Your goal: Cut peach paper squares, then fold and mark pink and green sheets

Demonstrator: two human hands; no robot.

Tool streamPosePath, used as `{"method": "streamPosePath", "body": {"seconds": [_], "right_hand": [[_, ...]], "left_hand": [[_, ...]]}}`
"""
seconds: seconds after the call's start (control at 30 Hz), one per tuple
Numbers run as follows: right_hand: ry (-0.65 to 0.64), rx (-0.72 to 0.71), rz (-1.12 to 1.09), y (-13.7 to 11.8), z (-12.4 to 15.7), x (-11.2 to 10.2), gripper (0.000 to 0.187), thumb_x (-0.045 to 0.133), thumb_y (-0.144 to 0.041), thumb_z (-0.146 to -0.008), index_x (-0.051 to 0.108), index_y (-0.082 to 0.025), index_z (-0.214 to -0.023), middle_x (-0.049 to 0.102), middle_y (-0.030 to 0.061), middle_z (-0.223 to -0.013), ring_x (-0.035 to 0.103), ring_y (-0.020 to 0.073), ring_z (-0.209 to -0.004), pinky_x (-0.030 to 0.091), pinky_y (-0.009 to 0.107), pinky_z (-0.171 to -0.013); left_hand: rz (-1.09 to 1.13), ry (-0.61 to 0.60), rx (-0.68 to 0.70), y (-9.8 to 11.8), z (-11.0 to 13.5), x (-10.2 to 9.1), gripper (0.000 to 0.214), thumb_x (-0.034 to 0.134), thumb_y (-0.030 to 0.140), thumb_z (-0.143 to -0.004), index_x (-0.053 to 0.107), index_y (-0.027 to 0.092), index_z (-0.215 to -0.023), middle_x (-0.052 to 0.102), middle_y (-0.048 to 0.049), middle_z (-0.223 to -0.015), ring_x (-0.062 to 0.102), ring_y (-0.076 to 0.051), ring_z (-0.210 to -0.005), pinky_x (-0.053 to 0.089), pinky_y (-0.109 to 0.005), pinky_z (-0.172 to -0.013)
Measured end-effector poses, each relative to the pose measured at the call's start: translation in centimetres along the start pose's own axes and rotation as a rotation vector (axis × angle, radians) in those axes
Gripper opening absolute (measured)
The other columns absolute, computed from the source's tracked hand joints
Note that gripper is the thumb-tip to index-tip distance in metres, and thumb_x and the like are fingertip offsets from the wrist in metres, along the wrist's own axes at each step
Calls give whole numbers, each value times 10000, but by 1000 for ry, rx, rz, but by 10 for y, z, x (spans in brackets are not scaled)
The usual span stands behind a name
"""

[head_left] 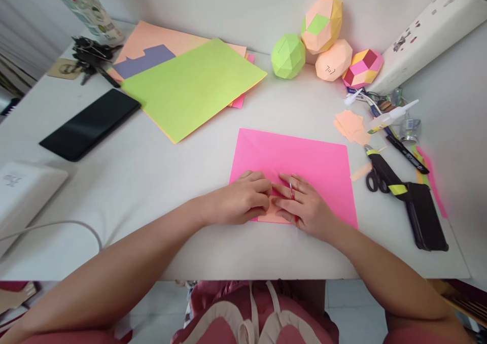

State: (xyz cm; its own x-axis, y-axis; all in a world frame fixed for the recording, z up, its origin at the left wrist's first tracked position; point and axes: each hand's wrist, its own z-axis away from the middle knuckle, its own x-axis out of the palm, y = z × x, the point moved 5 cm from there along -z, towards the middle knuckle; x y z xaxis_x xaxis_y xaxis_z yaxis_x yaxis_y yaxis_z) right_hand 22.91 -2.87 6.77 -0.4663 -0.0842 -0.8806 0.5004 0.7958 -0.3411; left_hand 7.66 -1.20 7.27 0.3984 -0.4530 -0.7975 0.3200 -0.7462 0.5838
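Observation:
A bright pink paper sheet lies flat on the desk, with a faint crease at its upper left. On its lower edge is a small peach paper piece, mostly covered by my fingers. My left hand is closed at the piece's left side, its fingertips pinched against the paper. My right hand rests over the right side of the piece, fingers stretched out. A thin clear-and-red stick, seemingly a pen, is threaded between those fingers.
Green paper tops a stack at the back left, near a black phone. Faceted paper balls stand against the wall. Scissors, a black-handled cutter, a black case, glue and peach cutouts lie right.

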Motion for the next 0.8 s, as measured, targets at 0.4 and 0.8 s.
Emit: {"method": "streamPosePath", "body": {"seconds": [0.4,0.8], "right_hand": [[-174,-13,-120,9,2,-5,186,540,-248,-941,693,-179,-1022,578,120,-1327,347,243,-1377,356,474,-1110],[-176,-6,-107,9,3,-4,172,557,-250,-932,693,-189,-1019,574,104,-1335,323,238,-1389,354,476,-1112]], "left_hand": [[178,41,43,-1,0,0,232,480,49,-875,595,170,-713,562,-51,-873,499,-163,-808,392,-317,-820],[207,42,29,-2,-1,0,235,478,96,-899,615,174,-725,567,-49,-847,502,-163,-791,415,-316,-794]]}}
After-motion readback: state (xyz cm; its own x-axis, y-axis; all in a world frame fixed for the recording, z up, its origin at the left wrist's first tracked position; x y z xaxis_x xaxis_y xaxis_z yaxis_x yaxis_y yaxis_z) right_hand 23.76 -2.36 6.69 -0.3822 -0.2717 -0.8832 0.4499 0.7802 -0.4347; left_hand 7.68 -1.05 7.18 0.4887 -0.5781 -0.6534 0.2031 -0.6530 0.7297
